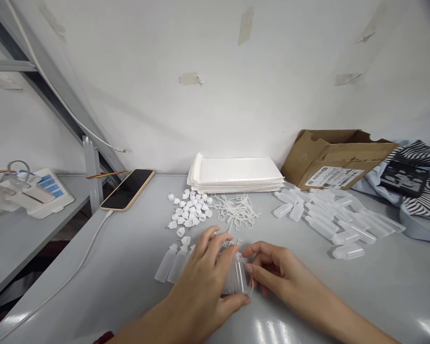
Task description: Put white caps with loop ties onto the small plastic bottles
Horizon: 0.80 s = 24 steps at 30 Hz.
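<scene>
Left hand: spreads open over bottles, lower centre
Right hand: pinches thin loop beside them
Caps: white pile, centre
Box: brown, right

You're at what looks like a workshop or packing bench: a grey tabletop holds loose white caps, just left of the looped ties. Beyond those ties you have stacked white mailers; to their right lie empty plastic bottles and an open labelled carton.
</scene>
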Each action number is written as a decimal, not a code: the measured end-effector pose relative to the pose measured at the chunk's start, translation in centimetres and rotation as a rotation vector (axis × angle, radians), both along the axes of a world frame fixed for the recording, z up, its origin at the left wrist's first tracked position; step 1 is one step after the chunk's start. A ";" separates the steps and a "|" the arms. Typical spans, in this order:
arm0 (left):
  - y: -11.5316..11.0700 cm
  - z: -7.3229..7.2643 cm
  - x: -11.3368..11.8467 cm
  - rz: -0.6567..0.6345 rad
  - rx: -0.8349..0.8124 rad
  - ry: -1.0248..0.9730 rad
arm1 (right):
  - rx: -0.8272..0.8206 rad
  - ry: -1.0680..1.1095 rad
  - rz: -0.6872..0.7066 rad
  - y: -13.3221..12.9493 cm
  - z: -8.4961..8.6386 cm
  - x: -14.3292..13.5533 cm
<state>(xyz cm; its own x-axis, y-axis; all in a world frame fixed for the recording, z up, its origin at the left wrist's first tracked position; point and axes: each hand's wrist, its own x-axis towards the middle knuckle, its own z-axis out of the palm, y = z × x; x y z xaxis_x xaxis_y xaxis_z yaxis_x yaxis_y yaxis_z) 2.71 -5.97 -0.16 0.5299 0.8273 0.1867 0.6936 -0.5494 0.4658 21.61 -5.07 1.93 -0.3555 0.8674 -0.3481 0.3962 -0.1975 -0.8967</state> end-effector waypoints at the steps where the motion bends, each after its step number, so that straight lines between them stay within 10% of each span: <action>1: 0.0 -0.1 -0.1 -0.003 0.004 0.011 | 0.035 -0.037 0.003 0.0 -0.1 0.0; 13: 0.3 -0.6 -0.3 -0.044 0.029 0.033 | 0.278 -0.253 0.079 -0.3 -0.1 -0.1; 24: 2.2 1.9 -1.6 0.083 -0.039 -0.058 | 0.482 -0.450 -0.021 2.3 1.1 3.0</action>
